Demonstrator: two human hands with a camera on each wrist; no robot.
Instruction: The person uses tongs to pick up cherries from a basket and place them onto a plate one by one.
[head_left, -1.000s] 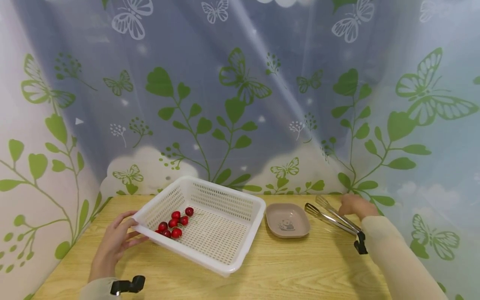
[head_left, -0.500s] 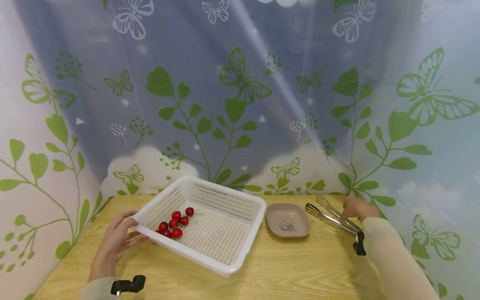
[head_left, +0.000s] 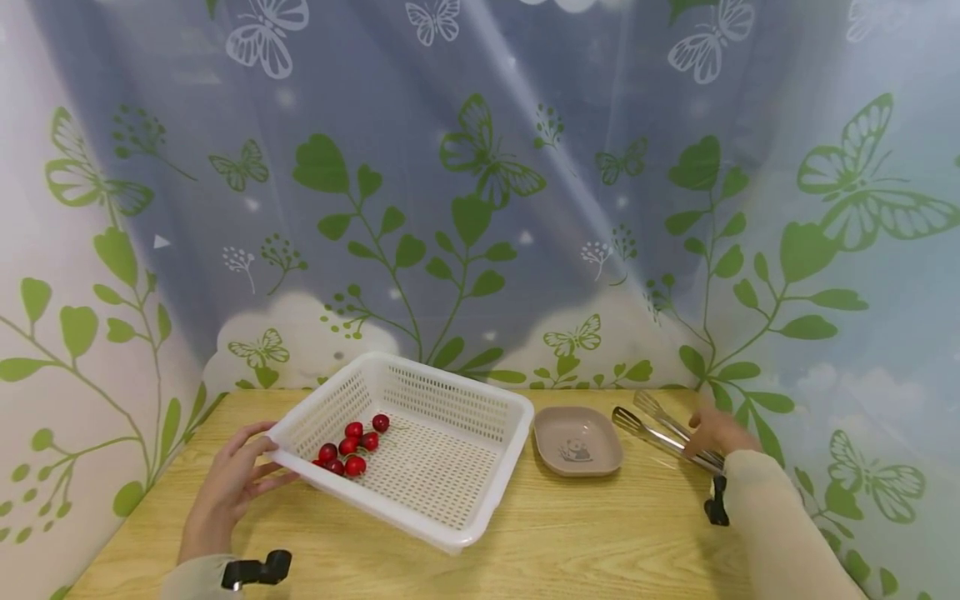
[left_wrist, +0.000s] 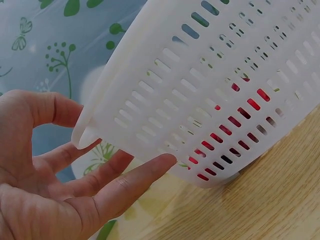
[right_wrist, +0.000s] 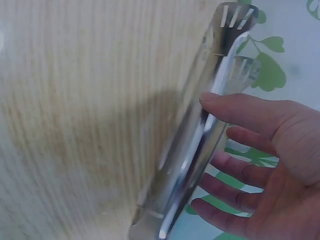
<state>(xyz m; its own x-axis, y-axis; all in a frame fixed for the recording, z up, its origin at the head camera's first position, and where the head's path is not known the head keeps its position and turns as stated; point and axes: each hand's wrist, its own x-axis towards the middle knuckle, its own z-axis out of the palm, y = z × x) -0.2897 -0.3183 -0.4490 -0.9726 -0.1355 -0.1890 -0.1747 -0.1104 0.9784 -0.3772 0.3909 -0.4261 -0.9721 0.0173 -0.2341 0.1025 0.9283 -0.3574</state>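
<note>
A white perforated plastic basket (head_left: 442,395) stands on the table with several red cherries (head_left: 349,446) in its left part. My left hand (head_left: 225,483) holds the basket's left corner; in the left wrist view the index finger bends behind the rim and the thumb (left_wrist: 142,177) lies along the lower wall. To the right lies a pair of metal tongs (head_left: 649,432) with slotted ends. My right hand (head_left: 722,433) reaches around them from the right: the thumb tip overlaps one arm in the right wrist view, and the other fingers (right_wrist: 240,195) are loosely bent on the far side.
A beige square dish (head_left: 577,446) with a small printed picture stands between the basket and the tongs. The wood-grain table (head_left: 570,533) ends at the back against a curtain (head_left: 480,250) with butterflies and leaves.
My right hand has moved slightly toward me, down along the tongs, and its fingers have come around them. My left hand and the basket have stayed put.
</note>
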